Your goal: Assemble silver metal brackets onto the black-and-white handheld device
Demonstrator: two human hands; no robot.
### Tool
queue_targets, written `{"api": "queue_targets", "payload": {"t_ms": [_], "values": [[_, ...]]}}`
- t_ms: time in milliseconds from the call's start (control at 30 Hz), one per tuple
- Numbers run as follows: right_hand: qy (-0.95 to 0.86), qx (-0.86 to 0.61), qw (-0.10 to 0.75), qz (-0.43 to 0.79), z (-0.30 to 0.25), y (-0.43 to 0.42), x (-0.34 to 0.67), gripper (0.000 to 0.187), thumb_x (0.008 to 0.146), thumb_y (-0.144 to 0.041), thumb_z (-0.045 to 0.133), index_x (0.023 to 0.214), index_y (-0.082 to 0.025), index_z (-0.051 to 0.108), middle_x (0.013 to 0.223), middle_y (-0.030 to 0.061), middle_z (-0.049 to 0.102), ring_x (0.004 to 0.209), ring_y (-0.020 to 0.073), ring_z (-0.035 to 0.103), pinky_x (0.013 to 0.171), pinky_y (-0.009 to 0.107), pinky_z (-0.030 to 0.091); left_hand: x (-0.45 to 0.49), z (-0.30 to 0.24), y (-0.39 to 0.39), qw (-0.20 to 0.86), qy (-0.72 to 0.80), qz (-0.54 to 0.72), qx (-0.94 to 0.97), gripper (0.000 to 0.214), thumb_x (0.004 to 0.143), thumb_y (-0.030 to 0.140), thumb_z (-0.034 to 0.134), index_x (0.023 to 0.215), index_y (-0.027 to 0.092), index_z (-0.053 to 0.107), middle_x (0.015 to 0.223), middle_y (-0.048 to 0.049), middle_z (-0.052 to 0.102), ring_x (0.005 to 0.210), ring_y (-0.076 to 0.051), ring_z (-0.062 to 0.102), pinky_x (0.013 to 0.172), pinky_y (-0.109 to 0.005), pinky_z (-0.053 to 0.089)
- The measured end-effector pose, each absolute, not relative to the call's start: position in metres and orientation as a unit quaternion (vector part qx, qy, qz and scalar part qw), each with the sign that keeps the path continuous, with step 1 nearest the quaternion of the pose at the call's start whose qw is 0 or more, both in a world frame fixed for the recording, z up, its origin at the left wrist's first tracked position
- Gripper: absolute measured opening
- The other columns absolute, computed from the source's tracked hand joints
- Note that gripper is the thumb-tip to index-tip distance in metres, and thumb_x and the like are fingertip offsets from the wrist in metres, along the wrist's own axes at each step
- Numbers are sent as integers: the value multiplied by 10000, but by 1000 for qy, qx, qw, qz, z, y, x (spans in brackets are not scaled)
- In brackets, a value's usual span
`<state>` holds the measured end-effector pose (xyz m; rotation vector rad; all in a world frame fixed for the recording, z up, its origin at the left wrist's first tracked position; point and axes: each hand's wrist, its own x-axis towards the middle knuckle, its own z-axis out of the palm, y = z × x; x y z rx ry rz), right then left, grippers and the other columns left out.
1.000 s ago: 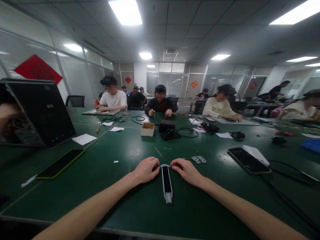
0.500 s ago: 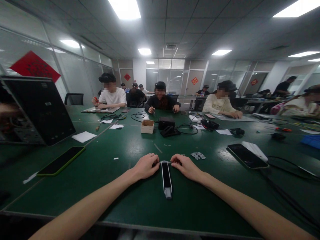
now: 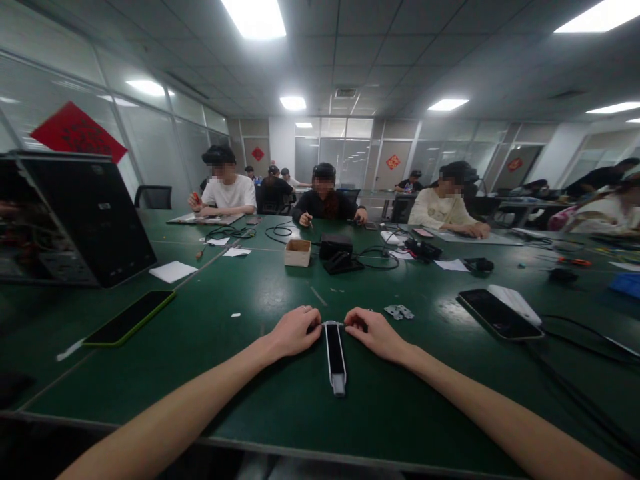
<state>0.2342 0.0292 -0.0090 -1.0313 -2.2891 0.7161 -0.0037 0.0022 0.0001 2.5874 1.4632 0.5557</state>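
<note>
- The narrow device (image 3: 335,353) lies flat on the green table (image 3: 280,413), between the two hands and a little on the wearer's side of them.
- Its long axis runs almost straight away from the wearer; the hands are beside its far end, one on each side.
- The left hand (image 3: 297,331) seems slightly nearer to it than the right hand (image 3: 373,333).
- Both hands have bent fingers near a thin light piece (image 3: 342,325) across this end; whether they pinch it, I cannot tell.
- Farther away stands a small open box (image 3: 297,258); its content is not visible.
</note>
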Motion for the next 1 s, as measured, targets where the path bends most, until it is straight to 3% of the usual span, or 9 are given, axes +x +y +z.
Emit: {"api": "queue_targets", "payload": {"t_ms": [1000], "values": [[-855, -380, 260, 238, -13, 33, 229, 161, 866, -312, 618, 959, -181, 629, 901, 17, 643, 746, 145, 572, 666, 279, 473, -3, 1, 2, 56, 477, 184, 858, 95, 876, 249, 492, 851, 185, 558, 823, -25, 603, 759, -169, 556, 664, -272, 424]]}}
